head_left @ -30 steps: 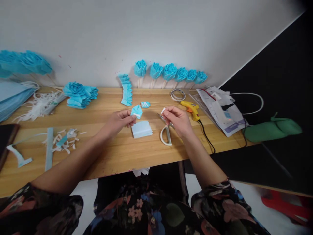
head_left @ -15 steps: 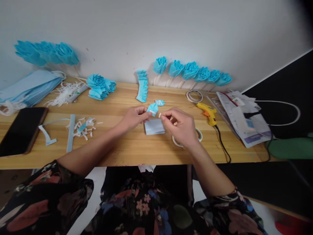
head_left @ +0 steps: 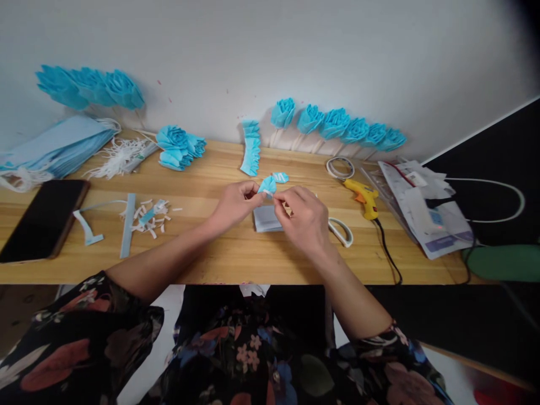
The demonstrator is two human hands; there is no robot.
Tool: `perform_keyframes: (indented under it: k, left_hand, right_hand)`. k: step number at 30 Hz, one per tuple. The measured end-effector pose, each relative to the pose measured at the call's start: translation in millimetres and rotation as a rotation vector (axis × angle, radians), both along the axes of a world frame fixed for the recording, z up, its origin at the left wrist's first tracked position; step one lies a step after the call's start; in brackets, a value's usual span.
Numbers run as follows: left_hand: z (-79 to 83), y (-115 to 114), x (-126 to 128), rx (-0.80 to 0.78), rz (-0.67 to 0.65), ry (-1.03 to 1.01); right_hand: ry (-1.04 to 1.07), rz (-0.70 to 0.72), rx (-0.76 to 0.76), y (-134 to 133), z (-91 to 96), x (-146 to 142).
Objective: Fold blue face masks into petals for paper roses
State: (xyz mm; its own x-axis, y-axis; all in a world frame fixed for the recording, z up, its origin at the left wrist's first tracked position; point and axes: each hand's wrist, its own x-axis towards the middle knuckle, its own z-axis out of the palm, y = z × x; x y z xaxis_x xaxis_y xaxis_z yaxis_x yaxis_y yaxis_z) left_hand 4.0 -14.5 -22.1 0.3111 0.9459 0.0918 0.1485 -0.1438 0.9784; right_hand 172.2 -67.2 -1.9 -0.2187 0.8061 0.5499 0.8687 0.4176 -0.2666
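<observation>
My left hand (head_left: 241, 203) pinches a light blue fabric petal (head_left: 267, 184) between thumb and fingers. A small white strip (head_left: 268, 194) lies along the petal's lower edge. Close against that edge, my right hand (head_left: 304, 214) has its thumb and fingertips pressed together; what they grip is too small to make out. Below the hands lies a folded grey-blue cloth piece (head_left: 266, 218), partly covered by the right hand. Another blue petal (head_left: 280, 177) with white strips on it rests just beyond. A white tape roll (head_left: 341, 232) shows partly from behind my right hand.
Blue fabric flowers (head_left: 335, 124) on sticks lean along the wall. A pleated blue strip (head_left: 251, 147) lies in front. At right are a yellow glue gun (head_left: 363, 197) and papers (head_left: 442, 225). At left are a phone (head_left: 42, 219), face masks (head_left: 63, 146) and white scraps (head_left: 149, 216).
My right hand has moved left, its fingertips now meeting the petal's edge. The small white piece it held apart from the petal no longer shows clearly. The whole view has shifted slightly.
</observation>
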Motion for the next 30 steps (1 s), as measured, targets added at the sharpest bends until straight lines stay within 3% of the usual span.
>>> perform_keyframes:
  k: [8, 15, 18, 21, 26, 30]
  left_hand:
    - [-2.4, 2, 1, -0.045, -0.031, -0.047]
    - [-1.6, 4, -1, -0.167, -0.084, -0.112]
    - [0.2, 5, -2, -0.210, -0.076, -0.172]
    - [2.2, 4, -2, -0.221, -0.074, -0.219]
    - [1.4, 3, -3, -0.239, -0.071, -0.238]
    - [-1.6, 5, -3, -0.231, -0.078, -0.231]
  right_hand:
    - [-0.097, -0.035, 0.078, 1, -2.5, -5]
    - [-0.048, -0.002, -0.009, 1, 0.8, -8]
    - [0.097, 0.064, -0.057, 0, 7.1, -2]
    - [0.304, 0.043, -0.112, 1, 10.9, 6]
    - [0.758, 0.066, -0.331, 5, 5.6, 12]
    - [0.951, 0.078, -0.370, 6, 1.5, 11]
